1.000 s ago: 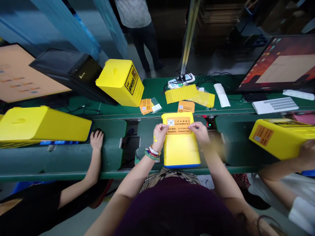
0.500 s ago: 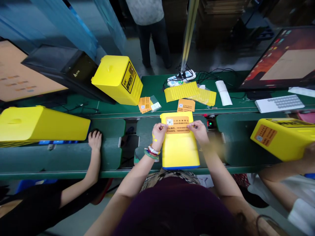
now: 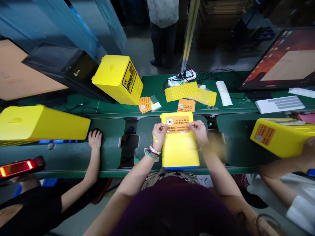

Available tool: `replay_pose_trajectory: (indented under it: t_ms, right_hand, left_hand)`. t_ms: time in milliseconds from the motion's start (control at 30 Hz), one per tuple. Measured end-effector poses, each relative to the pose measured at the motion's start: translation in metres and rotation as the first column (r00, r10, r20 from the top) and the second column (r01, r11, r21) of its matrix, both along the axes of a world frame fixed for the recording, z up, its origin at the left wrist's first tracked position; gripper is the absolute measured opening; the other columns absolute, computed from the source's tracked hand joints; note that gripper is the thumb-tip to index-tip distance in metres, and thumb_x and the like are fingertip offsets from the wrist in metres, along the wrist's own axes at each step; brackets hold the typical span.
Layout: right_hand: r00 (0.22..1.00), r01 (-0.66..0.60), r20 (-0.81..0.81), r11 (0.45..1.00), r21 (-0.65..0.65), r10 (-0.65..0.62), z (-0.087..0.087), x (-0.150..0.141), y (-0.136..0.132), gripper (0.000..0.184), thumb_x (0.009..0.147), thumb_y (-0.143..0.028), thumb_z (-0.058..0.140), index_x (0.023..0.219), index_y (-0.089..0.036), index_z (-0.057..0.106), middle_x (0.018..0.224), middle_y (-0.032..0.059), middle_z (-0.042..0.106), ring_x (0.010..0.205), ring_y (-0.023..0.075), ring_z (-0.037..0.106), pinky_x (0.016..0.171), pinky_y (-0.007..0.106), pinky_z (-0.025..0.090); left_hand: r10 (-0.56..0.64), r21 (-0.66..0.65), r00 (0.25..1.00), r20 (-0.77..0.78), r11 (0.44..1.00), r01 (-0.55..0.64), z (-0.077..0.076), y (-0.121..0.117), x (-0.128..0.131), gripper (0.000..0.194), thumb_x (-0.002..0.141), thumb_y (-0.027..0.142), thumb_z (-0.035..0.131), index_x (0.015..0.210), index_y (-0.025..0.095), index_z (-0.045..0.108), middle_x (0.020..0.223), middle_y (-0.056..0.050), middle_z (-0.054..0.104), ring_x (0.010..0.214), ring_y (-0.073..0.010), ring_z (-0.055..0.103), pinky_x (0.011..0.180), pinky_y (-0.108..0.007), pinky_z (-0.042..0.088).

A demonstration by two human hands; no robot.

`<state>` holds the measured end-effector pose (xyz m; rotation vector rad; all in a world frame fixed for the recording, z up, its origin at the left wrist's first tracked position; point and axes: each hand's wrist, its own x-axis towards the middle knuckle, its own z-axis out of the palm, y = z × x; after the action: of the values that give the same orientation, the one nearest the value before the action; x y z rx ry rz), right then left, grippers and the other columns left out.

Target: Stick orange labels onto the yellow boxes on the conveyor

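Observation:
In front of me a yellow box (image 3: pixel 180 150) with a blue lower edge lies on the green bench. Over its far part is an orange sticker (image 3: pixel 178 127) with black print and a square code. My left hand (image 3: pixel 159 133) pinches the sticker's left edge between thumb and finger, bracelets at the wrist and small yellow dots on the skin. At the opposite edge my right hand (image 3: pixel 199 130) pinches the sticker too. Whether the sticker fully touches the box, I cannot tell.
Beyond the box lie loose orange stickers (image 3: pixel 186 105), sheets of yellow dots (image 3: pixel 182 91) and a white paper stack (image 3: pixel 223 93). Another yellow box (image 3: pixel 118 78) stands by a black case (image 3: pixel 66 70). Co-workers sit on both sides; the left one holds a red-lit scanner (image 3: pixel 22 167).
My hands and the sticker stay almost in place. At left, a co-worker's hand has brought a red-lit scanner into view. The person standing behind the bench has shifted right.

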<state>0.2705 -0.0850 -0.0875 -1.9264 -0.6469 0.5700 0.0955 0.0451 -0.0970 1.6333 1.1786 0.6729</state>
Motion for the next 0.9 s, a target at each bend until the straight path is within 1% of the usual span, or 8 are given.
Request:
replay_pose_trajectory:
  t_ms: [233,467,567,633,700,767,833,900]
  right_hand:
    - [1.000,0.006,0.004,1.000,0.006,-0.006,-0.001,0.000,0.001,0.021,0.073,-0.041,0.067,0.066,-0.021,0.068,0.071,0.0006,0.050,0.071,0.0172,0.045,0.066,0.031,0.036]
    - [0.999,0.004,0.040,1.000,-0.009,-0.004,-0.004,0.000,0.000,0.025,0.076,-0.043,0.065,0.066,-0.021,0.067,0.071,0.0006,0.051,0.072,0.0169,0.046,0.067,0.031,0.037]
    - [0.997,-0.005,0.079,1.000,-0.022,0.007,-0.002,-0.001,0.000,0.027,0.078,-0.044,0.063,0.067,-0.021,0.067,0.073,0.0014,0.051,0.073,0.0174,0.048,0.067,0.031,0.038]
    - [0.991,-0.028,0.130,0.998,-0.058,0.035,0.000,-0.003,-0.001,0.026,0.080,-0.044,0.061,0.070,-0.021,0.067,0.076,0.0020,0.052,0.072,0.0173,0.048,0.065,0.030,0.037]
    - [0.974,-0.046,0.213,0.990,-0.134,0.074,0.002,-0.004,-0.003,0.023,0.081,-0.043,0.061,0.074,-0.022,0.066,0.082,0.0027,0.053,0.074,0.0178,0.049,0.063,0.030,0.036]
    - [0.953,-0.030,0.287,0.976,-0.217,0.093,0.002,-0.004,-0.006,0.021,0.080,-0.044,0.063,0.081,-0.023,0.065,0.088,0.0036,0.055,0.078,0.0190,0.051,0.063,0.029,0.036]
    - [0.947,0.013,0.316,0.972,-0.233,0.063,-0.002,-0.002,-0.010,0.028,0.078,-0.049,0.065,0.091,-0.024,0.063,0.094,0.0050,0.057,0.084,0.0212,0.053,0.067,0.031,0.040]
    - [0.966,0.021,0.259,0.986,-0.164,0.023,-0.009,-0.002,-0.013,0.040,0.080,-0.054,0.062,0.103,-0.023,0.061,0.100,0.0074,0.059,0.092,0.0234,0.055,0.077,0.035,0.044]
  left_hand:
    - [0.010,0.037,1.000,0.011,0.999,-0.011,-0.001,-0.001,0.001,0.017,0.080,0.030,0.066,0.066,0.021,0.062,0.065,0.002,0.046,0.068,-0.0157,0.045,0.065,-0.028,0.036]
    - [0.007,0.042,1.000,0.007,0.999,-0.007,-0.002,-0.002,0.001,0.017,0.080,0.031,0.065,0.067,0.021,0.061,0.066,0.002,0.045,0.067,-0.0155,0.044,0.065,-0.027,0.036]
    - [-0.018,0.093,1.000,-0.020,0.995,0.020,0.001,-0.001,0.000,0.019,0.082,0.031,0.064,0.067,0.021,0.059,0.067,0.001,0.045,0.067,-0.0163,0.044,0.065,-0.028,0.036]
    - [-0.067,0.153,0.993,-0.095,0.985,0.081,0.004,0.001,0.000,0.016,0.082,0.030,0.064,0.069,0.021,0.059,0.068,0.000,0.045,0.069,-0.0178,0.045,0.069,-0.030,0.037]
    - [-0.117,0.211,0.975,-0.190,0.965,0.157,0.009,0.000,-0.001,0.012,0.080,0.030,0.066,0.076,0.022,0.059,0.074,-0.002,0.049,0.077,-0.0210,0.048,0.077,-0.034,0.039]
    - [-0.131,0.246,0.962,-0.240,0.950,0.190,0.013,-0.005,-0.002,0.016,0.078,0.031,0.069,0.086,0.022,0.060,0.087,-0.006,0.054,0.092,-0.0259,0.050,0.088,-0.039,0.040]
    - [-0.118,0.239,0.970,-0.210,0.956,0.168,0.016,-0.012,-0.003,0.032,0.078,0.035,0.070,0.104,0.020,0.059,0.106,-0.011,0.056,0.109,-0.0302,0.048,0.098,-0.044,0.037]
    - [-0.121,0.174,0.984,-0.130,0.974,0.142,0.017,-0.019,-0.004,0.051,0.081,0.039,0.067,0.125,0.020,0.051,0.125,-0.014,0.052,0.123,-0.0314,0.043,0.105,-0.045,0.035]
